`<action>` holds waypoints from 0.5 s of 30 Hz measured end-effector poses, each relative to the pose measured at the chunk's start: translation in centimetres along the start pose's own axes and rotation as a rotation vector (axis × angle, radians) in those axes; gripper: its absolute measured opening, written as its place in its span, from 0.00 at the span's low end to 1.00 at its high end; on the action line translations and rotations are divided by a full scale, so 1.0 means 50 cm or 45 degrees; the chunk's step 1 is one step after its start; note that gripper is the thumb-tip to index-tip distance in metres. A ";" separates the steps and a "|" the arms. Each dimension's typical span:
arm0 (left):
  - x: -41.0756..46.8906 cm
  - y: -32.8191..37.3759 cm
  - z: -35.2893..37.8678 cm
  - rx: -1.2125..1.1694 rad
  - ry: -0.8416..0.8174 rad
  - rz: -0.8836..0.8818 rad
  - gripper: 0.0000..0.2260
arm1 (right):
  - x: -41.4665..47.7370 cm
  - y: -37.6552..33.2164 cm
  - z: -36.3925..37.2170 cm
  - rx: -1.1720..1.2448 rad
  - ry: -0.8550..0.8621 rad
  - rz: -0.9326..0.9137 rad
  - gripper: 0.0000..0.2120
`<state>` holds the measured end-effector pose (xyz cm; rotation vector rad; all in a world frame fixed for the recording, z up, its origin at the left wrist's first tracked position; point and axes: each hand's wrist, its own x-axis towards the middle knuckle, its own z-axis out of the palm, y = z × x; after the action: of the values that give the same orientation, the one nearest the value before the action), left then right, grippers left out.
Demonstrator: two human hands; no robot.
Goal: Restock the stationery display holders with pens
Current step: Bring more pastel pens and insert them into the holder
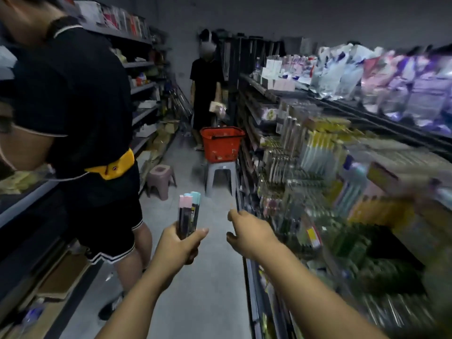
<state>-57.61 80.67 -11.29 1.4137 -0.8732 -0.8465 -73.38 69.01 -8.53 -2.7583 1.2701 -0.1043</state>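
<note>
Pens (188,211) with pink and pale blue caps are held upright as a bundle in the left grip (176,245), which is curled around their lower ends above the aisle floor (195,289). The right grip (249,231) is stretched out just beside it, near the blurred stationery shelves (318,167), with its thumb and forefinger loosely bent and parted. A red basket (221,143) is set on a grey stool (220,174) farther down the aisle.
</note>
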 end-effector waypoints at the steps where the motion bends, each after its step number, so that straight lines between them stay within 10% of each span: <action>1: 0.060 0.006 0.006 -0.009 0.015 -0.001 0.13 | 0.065 0.020 -0.008 0.012 0.000 -0.011 0.18; 15: 0.910 -0.025 -0.033 -0.099 0.109 0.014 0.15 | 0.940 0.153 -0.005 0.078 0.070 -0.182 0.20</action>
<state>-35.59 40.83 -12.28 1.3661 -0.7746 -0.7980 -48.66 28.33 -8.33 -2.8088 1.0607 -0.2278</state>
